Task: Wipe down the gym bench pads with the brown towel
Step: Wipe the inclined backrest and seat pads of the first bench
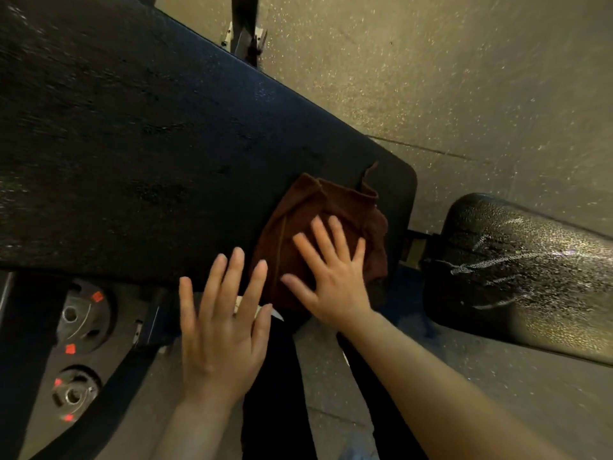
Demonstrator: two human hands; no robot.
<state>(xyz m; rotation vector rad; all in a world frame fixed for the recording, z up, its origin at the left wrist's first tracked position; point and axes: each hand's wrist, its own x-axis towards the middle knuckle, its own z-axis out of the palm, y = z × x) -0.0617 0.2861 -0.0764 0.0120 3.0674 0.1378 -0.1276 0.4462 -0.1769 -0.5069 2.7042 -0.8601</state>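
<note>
Towel: crumpled brown cloth towel — soft, light, likely bunches.
Right hand: fingers spread, pressing flat on it.
Left hand: fingers straight, slightly spread, holding nothing.
Pad: long black vinyl bench pad — firm, probably slick.

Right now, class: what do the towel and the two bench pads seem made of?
Brown towel: soft woven cloth, matte, crumpled in folds. Long pad: likely vinyl upholstery, black, faintly grained. Smaller pad: likely the same, glossier, pebbled, with pale scuffs.

At your lower left, two round weight plates with red markings lie on the speckled floor, one nearer you than the other. A dark curved frame bar crosses beside them. A metal upright stands at the top.
</note>
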